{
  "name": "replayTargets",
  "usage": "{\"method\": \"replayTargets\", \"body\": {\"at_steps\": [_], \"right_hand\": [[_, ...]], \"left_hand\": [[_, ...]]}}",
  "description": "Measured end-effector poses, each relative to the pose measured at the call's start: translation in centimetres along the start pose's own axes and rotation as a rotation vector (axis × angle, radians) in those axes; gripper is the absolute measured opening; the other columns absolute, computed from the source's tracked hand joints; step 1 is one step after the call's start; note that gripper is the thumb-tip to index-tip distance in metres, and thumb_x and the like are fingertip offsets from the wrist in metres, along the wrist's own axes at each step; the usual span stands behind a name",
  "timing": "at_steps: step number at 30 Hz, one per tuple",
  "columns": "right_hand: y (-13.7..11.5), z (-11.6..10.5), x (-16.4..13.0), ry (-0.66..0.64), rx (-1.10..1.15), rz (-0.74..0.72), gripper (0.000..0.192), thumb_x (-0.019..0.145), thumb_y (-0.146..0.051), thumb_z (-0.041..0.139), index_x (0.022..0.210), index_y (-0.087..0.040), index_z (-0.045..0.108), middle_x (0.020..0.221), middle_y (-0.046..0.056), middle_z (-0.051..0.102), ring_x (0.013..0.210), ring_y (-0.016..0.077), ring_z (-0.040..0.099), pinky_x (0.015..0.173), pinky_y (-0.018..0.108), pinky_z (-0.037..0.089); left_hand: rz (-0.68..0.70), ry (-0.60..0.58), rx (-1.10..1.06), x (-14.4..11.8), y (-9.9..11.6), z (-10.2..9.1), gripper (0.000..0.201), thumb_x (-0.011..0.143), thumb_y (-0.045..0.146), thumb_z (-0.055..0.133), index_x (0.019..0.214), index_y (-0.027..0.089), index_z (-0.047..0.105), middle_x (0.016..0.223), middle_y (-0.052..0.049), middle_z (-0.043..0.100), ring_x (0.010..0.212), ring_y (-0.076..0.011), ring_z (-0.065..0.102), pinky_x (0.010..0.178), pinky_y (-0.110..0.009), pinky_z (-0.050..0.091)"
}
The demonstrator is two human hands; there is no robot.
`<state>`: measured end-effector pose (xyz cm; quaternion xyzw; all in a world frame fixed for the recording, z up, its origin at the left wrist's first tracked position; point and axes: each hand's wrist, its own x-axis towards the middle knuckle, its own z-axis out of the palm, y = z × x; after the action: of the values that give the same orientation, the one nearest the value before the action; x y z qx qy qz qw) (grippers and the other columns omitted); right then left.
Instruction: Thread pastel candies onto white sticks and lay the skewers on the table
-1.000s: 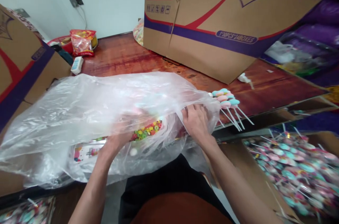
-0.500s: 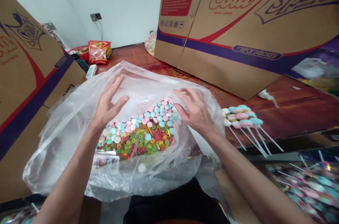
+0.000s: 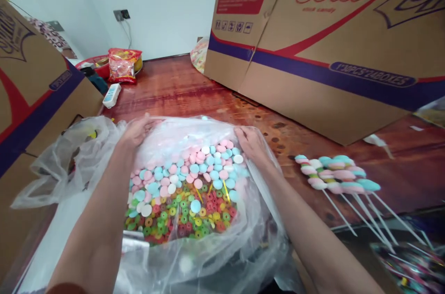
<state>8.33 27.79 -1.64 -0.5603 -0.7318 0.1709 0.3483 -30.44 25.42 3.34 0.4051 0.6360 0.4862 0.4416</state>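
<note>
A large clear plastic bag (image 3: 222,257) lies open on the brown table in front of me. Inside it sits a heap of small round candies (image 3: 187,187), pink, blue and white at the back, coloured rings at the front. My left hand (image 3: 137,129) presses the bag's far left rim down. My right hand (image 3: 252,143) grips the far right rim of the plastic. Several finished candy sticks (image 3: 335,173) with white stems lie on the table to the right of the bag, apart from both hands.
A big printed cardboard box (image 3: 313,39) stands at the back right, another box (image 3: 31,80) at the left. A red snack bag (image 3: 121,64) and a white remote (image 3: 111,95) lie at the far left. A tray of wrapped sticks (image 3: 413,266) shows at bottom right.
The bag was bunched over the candies and is now spread open. Both hands moved from inside the plastic to its far rim, pushing it down and apart. The view shifted closer.
</note>
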Motion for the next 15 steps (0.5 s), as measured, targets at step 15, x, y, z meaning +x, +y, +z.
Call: {"method": "replayTargets", "body": {"at_steps": [15], "right_hand": [[1.6,-0.2,0.8,-0.028,0.288,0.359,0.018,0.083,-0.029,0.064,0.086,-0.018,0.078,0.098,0.011,0.077,0.095,0.0255,0.068,0.083,0.035,0.049]], "left_hand": [[0.301,-0.047,0.241,-3.2,-1.8,-2.6,0.051,0.083,0.056,0.065,0.113,0.015,0.072,0.122,-0.011,0.071,0.121,-0.027,0.06,0.103,-0.037,0.045]]}}
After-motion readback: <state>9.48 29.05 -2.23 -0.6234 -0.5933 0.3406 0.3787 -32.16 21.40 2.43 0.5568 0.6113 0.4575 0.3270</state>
